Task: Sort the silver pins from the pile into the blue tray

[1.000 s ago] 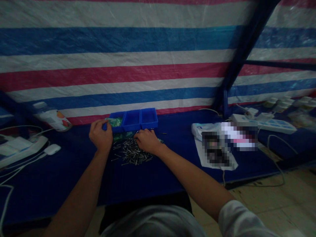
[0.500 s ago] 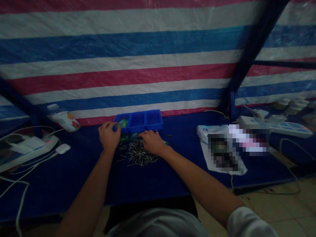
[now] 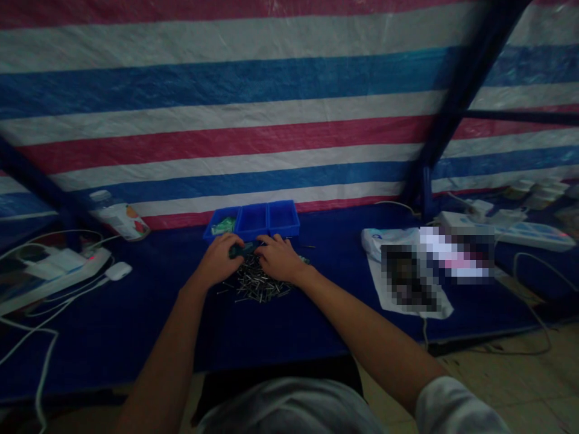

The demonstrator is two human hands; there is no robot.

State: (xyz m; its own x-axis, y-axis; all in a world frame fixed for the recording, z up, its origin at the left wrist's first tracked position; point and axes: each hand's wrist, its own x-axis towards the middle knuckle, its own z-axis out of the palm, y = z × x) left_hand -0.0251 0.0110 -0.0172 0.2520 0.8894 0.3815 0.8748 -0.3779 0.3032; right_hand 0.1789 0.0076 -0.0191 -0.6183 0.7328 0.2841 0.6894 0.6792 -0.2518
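Pile of metal pins (image 3: 262, 287) lies by left hand (image 3: 221, 259), right hand (image 3: 280, 259); can't tell whether fingers clamp dark green item (image 3: 247, 248).

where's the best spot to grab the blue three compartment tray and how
I'd pinch the blue tray by its right end wall, from the right: that wall stands up as a thin edge, while the left hand, right hand and metal pile crowd the near side.

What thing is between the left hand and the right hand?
In the head view, an unclear dark greenish item is between the left hand and the right hand, with a pile of thin metal pieces nearer the person.
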